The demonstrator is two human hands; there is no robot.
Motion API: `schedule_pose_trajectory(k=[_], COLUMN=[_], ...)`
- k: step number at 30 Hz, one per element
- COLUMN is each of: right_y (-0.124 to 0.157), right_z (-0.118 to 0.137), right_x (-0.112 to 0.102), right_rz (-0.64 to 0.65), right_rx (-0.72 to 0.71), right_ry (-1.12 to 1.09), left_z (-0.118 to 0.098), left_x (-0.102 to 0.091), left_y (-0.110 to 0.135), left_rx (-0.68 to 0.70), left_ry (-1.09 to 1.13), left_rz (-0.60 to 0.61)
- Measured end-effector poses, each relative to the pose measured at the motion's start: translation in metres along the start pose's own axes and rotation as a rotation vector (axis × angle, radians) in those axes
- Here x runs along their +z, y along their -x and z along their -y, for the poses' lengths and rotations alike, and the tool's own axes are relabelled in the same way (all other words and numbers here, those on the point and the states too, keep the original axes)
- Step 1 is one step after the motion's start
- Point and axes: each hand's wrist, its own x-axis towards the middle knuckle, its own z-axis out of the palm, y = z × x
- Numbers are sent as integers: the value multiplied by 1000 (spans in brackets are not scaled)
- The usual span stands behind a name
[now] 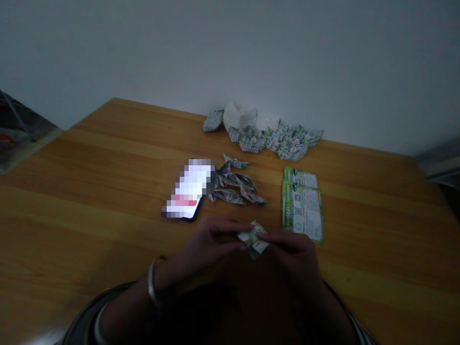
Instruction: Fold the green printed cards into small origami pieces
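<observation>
- While the left hand [214,238] and right hand [299,250] pinch the folded paper [254,242] between them, a phone [187,190] lies ten o'clock from it.
- Folded strips [240,181]: eleven o'clock.
- Paper pile [293,139]: twelve.
- Printed sheets [304,211]: two o'clock, right hand overlapping them.

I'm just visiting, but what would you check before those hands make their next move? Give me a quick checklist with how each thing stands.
1. Left hand gripping the small paper piece: ok, pinched at its left side.
2. Right hand gripping it too: ok, fingers at its right side.
3. Creases on the piece neat: cannot tell, too small and dim.
4. Flat printed sheets within reach: ok, probably; they lie just beyond the right hand.
5. Phone clear of the loose folded pieces: cannot tell; they crowd its right side.
6. Bright lighting: not ok, the scene looks dim.
</observation>
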Motion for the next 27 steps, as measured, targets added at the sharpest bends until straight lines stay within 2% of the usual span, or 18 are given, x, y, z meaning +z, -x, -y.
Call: schedule_pose_trajectory(k=[7, 11, 16, 20, 27], right_y=[6, 6, 7, 11, 12], right_z=[-3, -1, 0, 0, 0], right_x=[3, 4, 8, 14, 24], right_rz=[-117, -154, -199, -247, -315], right_rx=[-9, 2, -1, 21, 103], right_ry=[57, 22, 20, 15, 15], left_z=[7, 6, 3, 1, 1], left_x=[4, 5, 9, 17, 29], left_y=[6, 8, 8, 7, 3], left_rx=[206, 239, 222, 125, -250], left_ry=[-237, -207, -114, -30, 219], left_rz=[-28, -45, -140, -243, -341])
